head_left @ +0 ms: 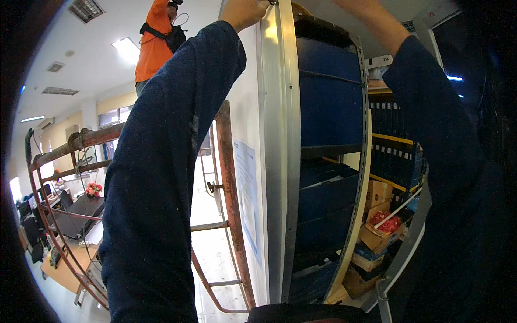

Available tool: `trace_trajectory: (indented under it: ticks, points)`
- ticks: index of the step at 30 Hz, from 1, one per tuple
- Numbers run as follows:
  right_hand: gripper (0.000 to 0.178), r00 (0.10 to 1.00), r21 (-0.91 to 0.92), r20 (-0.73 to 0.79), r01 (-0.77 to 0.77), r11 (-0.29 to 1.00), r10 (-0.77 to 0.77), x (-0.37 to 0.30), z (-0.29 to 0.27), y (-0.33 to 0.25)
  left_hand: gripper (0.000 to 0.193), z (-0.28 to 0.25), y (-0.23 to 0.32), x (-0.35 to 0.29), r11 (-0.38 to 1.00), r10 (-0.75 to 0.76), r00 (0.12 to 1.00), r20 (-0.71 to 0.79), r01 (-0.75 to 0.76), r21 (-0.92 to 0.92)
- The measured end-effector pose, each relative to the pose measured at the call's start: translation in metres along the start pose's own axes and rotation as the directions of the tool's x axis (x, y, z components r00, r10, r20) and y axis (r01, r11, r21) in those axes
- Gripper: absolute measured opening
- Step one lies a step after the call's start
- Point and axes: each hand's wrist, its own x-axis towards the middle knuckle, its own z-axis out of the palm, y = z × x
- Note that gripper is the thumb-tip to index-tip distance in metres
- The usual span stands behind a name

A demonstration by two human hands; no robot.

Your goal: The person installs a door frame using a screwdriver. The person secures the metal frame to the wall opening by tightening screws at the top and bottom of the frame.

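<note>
Both my arms, in dark blue sleeves, reach up to the top of the view. My left hand (243, 13) is at the upper end of a pale metal door frame (280, 134). Its fingers close at the frame's edge on a small dark piece (273, 2), too little of which shows to name. My right hand (366, 9) is raised above the shelving, blurred and cut off by the upper edge, so its fingers cannot be made out. Between the arms, a metal shelf rack (362, 145) holds dark blue box files (329, 113).
Rusty scaffolding (232, 177) stands at left. Beyond it, a person in an orange top (152, 46) is raised near the ceiling, and a desk (81, 264) stands below. Cardboard boxes (377, 237) and a white metal rail (401, 269) are at lower right.
</note>
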Motion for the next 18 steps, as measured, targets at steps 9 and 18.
trace_trajectory:
  ticks: [9,18]
  points:
    - [0.014,0.953,0.082,0.185,0.230,0.970,-0.242,0.009,0.001,0.021,0.023,0.001,-0.005,0.003,0.999,-0.037,0.998,0.058,0.039,-0.039]
    - [0.012,0.869,-0.018,0.268,0.437,0.899,-0.417,0.012,0.001,0.012,0.023,0.002,-0.012,0.008,1.000,0.017,0.999,0.045,-0.017,-0.009]
